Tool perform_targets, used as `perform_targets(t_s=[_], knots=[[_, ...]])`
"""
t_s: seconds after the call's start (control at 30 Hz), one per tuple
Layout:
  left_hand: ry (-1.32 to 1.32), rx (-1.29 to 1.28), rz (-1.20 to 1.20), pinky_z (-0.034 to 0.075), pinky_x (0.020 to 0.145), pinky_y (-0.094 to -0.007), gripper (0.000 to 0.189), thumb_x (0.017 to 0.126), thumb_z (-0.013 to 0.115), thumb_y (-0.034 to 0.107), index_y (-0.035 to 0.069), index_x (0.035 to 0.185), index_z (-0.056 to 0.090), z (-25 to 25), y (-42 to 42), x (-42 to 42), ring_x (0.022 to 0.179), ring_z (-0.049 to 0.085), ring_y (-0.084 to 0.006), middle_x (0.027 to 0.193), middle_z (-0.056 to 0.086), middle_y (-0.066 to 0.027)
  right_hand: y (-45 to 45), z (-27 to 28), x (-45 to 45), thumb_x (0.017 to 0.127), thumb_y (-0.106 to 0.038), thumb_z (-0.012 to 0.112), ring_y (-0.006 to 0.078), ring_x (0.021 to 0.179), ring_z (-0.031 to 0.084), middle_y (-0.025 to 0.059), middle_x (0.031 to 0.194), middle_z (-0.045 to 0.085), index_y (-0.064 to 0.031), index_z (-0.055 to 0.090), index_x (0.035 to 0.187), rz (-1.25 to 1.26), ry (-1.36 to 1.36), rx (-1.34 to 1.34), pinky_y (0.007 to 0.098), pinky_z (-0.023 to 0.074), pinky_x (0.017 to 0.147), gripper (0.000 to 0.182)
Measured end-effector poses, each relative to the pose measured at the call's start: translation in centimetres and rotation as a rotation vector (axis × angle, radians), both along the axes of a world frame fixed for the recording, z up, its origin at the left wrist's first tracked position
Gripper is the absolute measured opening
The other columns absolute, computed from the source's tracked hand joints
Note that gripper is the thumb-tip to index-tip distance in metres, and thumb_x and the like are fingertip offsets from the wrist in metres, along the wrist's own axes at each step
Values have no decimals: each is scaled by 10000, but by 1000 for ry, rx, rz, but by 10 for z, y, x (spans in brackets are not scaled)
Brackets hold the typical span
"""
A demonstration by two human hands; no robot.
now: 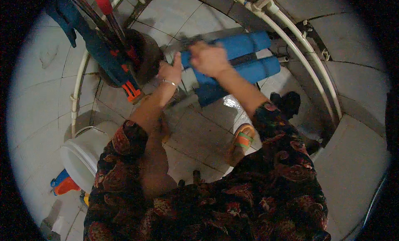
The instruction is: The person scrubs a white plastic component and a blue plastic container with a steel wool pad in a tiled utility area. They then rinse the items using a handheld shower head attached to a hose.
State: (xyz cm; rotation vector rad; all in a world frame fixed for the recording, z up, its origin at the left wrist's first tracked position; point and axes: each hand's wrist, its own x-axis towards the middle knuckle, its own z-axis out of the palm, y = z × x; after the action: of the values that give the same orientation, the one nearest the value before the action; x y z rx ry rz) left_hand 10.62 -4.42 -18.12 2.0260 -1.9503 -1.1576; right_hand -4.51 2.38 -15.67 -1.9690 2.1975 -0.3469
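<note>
Blue rolls (246, 44), seemingly rolled foam mats with dark bands around them, lie side by side on the tiled floor before me. My right hand (210, 59) is at their left end, its fingers curled and blurred, and it hides part of the blue material. Just left of it is my left hand (170, 69), thumb raised and a pale bracelet on the wrist. Whether either hand grips anything is hard to tell. A darker blue flap (210, 93) hangs below the rolls, under my right forearm. Silvery foil-like sheeting (237, 110) lies near that forearm.
A dark round container (148, 51) stands at upper left, with folded umbrellas (106, 59) or similar long items leaning there. A white bucket (78, 153) lies by my left arm. White pipes (290, 38) run along the wall. My sandalled foot (244, 139) and a black object (286, 104) are to the right.
</note>
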Motion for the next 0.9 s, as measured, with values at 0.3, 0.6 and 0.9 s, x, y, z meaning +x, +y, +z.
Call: perform_targets(t_s=[0.3, 0.6, 0.9], knots=[[279, -75, -201, 446, 920, -424, 898, 733, 698, 537, 3, 1354, 329, -31, 52, -14, 1088, 556, -393, 1193, 557, -251, 108, -60, -146, 855, -213, 556, 352, 966, 559, 122, 964, 650, -65, 651, 912, -352, 211, -179, 524, 368, 935, 185], [261, -46, -276, 457, 858, -470, 774, 821, 595, 523, 10, 1337, 333, -30, 43, -7, 969, 591, -448, 1033, 609, -292, 65, -18, 12, 813, -159, 537, 342, 1014, 506, 131, 1189, 554, -107, 611, 1080, -100, -226, -303, 464, 374, 862, 283], [96, 17, -160, 449, 900, -449, 742, 763, 649, 551, -9, 1220, 480, -15, 47, -14, 1055, 568, -422, 1137, 589, -267, 196, -61, -182, 817, -218, 533, 373, 960, 521, 172, 1033, 553, -128, 608, 1026, -702, 301, -96, 520, 409, 768, 238]])
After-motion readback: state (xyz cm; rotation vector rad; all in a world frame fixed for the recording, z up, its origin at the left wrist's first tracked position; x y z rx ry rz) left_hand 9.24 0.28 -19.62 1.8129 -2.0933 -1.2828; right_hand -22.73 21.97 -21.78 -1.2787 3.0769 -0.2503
